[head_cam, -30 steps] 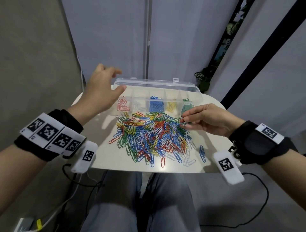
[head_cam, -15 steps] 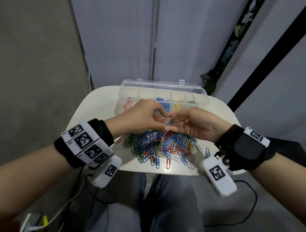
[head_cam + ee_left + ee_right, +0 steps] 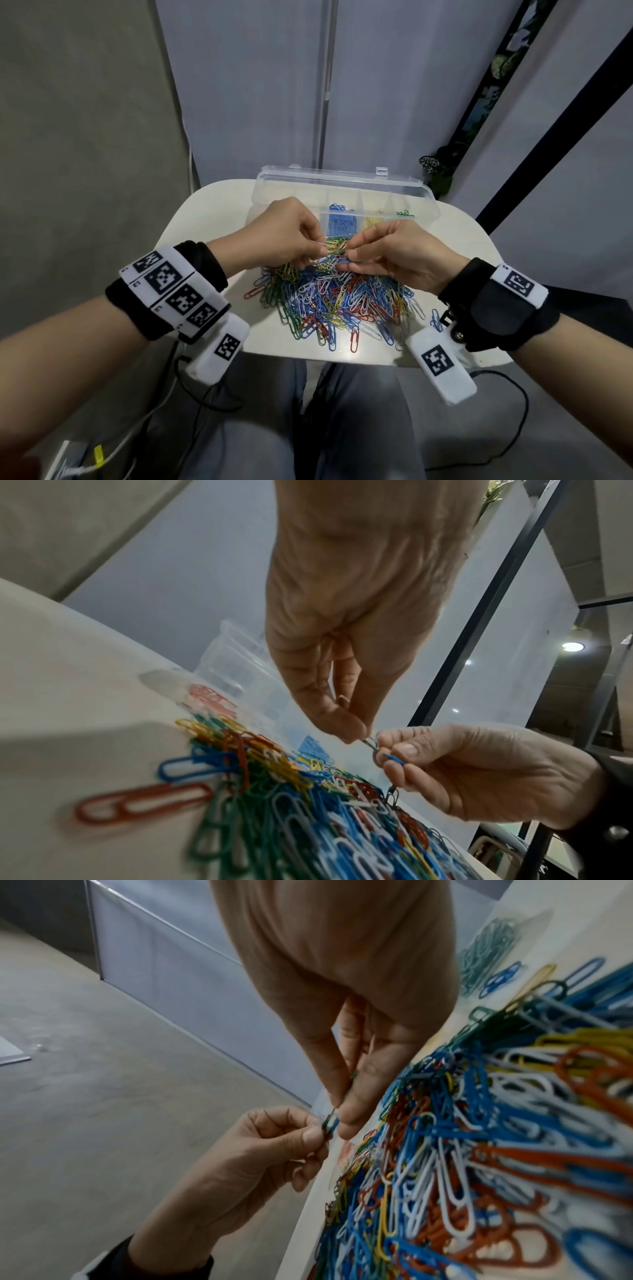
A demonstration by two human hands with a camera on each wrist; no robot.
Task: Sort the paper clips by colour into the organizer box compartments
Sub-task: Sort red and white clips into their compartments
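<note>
One pale worktop (image 3: 219, 205) carries everything: the clear organizer box (image 3: 346, 186) at its far edge, lid raised, blue, yellow and green clips showing in its compartments, and nearer, a heap of mixed paper clips (image 3: 335, 301). Above the heap the left hand (image 3: 284, 236) and right hand (image 3: 400, 253) meet, each grip pinching small tangled clips (image 3: 377, 746) between thumb and fingertips.

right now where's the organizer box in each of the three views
Head: organizer box at the table's far edge, behind both hands, lid open.
Left wrist: clear box mid-frame, left of the left hand.
Right wrist: only its green compartment shows, top right.
Shared landmark: the mixed paper clip pile, just in front of the box.
</note>
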